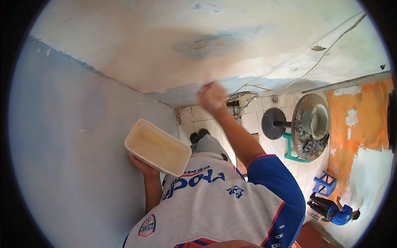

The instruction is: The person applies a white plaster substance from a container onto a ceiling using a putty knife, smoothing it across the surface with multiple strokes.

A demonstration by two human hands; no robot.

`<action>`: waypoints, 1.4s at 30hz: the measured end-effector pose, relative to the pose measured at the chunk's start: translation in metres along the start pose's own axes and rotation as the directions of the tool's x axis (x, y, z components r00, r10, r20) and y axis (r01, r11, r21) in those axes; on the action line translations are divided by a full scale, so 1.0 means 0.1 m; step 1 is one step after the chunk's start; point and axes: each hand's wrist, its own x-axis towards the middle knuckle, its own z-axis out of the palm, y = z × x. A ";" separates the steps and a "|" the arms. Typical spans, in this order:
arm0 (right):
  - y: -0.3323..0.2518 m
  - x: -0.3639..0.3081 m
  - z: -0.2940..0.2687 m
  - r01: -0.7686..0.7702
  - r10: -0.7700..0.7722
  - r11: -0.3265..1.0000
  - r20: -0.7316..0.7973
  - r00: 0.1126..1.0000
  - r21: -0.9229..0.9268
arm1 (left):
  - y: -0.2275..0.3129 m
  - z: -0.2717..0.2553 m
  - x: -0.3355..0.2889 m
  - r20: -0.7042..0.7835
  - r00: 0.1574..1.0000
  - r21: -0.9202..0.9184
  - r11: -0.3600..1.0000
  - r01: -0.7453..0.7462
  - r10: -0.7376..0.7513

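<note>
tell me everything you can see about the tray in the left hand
The rectangular tray is shallow and off-white, with rounded corners and a raised rim; it looks like plastic. Its open side faces the camera, showing a cream interior with a yellowish patch; whether that is residue or liquid is unclear. The left hand holds it from below at its near-left side. In the view, its lower right corner overlaps the shirt; whether they touch is unclear.

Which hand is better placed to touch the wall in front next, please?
Probably the right hand: it is raised toward the front wall, though blur hides whether it holds something. The left hand supports the tub.
</note>
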 end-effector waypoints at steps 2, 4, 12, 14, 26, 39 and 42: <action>0.40 0.44 -0.31 -0.135 0.104 0.983 -0.234 0.967 -0.121 | 0.02 -0.07 -0.02 0.114 0.993 -0.011 0.999 0.033 -0.031; 0.72 0.76 -0.36 0.010 0.000 1.000 -0.389 0.921 0.024 | 0.01 -0.03 0.01 0.083 0.996 0.011 1.000 0.012 -0.012; -0.32 0.35 0.67 0.503 -0.479 0.837 -0.157 0.864 0.216 | -0.01 0.05 0.04 0.110 0.993 0.038 0.998 0.046 -0.050; -0.46 0.31 0.54 0.451 -0.422 0.832 -0.158 0.893 0.324 | 0.00 0.02 0.01 0.148 0.985 0.015 0.996 0.086 -0.087; 0.06 0.65 0.55 0.470 -0.443 0.881 -0.267 0.856 0.046 | -0.06 -0.05 -0.03 0.103 0.993 0.017 0.998 0.065 -0.066; 0.14 0.93 0.28 0.145 -0.103 0.986 -0.385 0.917 0.081 | -0.05 -0.19 -0.05 0.069 0.997 0.010 0.999 0.043 -0.044; -0.13 1.04 0.73 0.422 -0.403 0.904 -0.465 0.789 -0.067 | -0.02 -0.07 -0.01 0.076 0.994 -0.005 0.997 0.073 -0.073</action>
